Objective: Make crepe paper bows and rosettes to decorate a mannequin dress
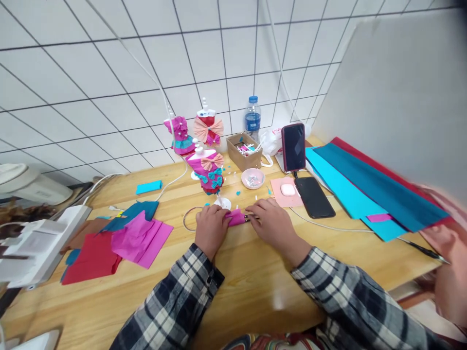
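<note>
A small folded piece of magenta crepe paper (pixel 236 217) lies on the table between my two hands. The fingers of my left hand (pixel 211 227) are closed on its left end. At its right end, my right hand (pixel 273 224) is closed with the fingertips around a small dark metallic item (pixel 247 218), too small to name and partly covered. Just behind my hands stands a miniature dress form (pixel 208 172) in magenta and teal paper with bows, its white round base (pixel 223 204) near my left fingers. A thin ring (pixel 185 219) lies left of my left hand.
Two more dress forms stand behind, beside a cardboard box (pixel 242 154), a bottle (pixel 252 119) and a pink bowl (pixel 253 179). Phones (pixel 314 197) and large paper sheets (pixel 365 180) lie right. Crepe paper pieces (pixel 142 238) and a power strip (pixel 44 248) are left.
</note>
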### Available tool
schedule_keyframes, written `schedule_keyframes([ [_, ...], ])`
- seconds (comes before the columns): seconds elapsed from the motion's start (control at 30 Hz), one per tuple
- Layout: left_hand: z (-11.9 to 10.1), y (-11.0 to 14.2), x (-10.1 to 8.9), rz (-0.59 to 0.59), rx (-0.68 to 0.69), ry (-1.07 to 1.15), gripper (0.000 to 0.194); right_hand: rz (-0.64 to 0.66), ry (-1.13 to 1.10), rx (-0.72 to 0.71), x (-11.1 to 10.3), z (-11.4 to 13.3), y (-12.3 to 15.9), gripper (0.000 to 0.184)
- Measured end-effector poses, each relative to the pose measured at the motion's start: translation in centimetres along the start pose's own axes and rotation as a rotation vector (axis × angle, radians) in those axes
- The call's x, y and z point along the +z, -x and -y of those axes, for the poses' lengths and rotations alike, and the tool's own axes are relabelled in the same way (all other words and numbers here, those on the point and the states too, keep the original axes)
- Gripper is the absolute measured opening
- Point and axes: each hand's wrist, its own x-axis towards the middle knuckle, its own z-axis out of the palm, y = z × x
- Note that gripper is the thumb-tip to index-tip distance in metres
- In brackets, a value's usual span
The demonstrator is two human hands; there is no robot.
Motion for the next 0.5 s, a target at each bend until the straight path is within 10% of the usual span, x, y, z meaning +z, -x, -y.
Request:
schedule_keyframes([
  [0.33,2.0,5.2,-1.5,-0.040,0.062,0.377,0.007,0.109,0.012,-0.036,3.3,0.8,-0.5,0.017],
  [0.5,2.0,7.0,-1.8,0.127,0.181,0.387,0.045,0.117,0.052,-0.030,2.6,-0.8,-0.3,0.030],
])
